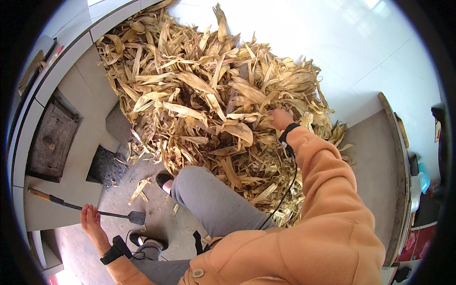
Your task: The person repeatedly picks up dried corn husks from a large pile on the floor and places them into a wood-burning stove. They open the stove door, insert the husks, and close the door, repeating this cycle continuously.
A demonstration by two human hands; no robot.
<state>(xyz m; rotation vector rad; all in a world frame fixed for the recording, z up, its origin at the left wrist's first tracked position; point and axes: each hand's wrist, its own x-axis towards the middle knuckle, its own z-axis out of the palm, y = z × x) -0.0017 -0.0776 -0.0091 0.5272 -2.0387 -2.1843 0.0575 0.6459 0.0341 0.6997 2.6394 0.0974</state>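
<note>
My left hand (91,222) is at the lower left, its fingers around the dark shaft of a small fire shovel (113,214). The shovel's wooden handle points to the left and its flat metal blade to the right, above the floor. On the other side, my right hand (282,119) reaches into the right part of a large heap of dry corn husks (199,85). Husks partly cover its fingertips, so whether they grip any is hidden. Both wrists wear black straps with cables.
Left of the heap stands a tiled stove (82,107) with a dark metal door (53,140) and a sooty opening (107,165) near the floor. Loose husks (140,190) lie by my feet. A board-edged partition (393,178) rises on the right. A cable hangs from my right wrist.
</note>
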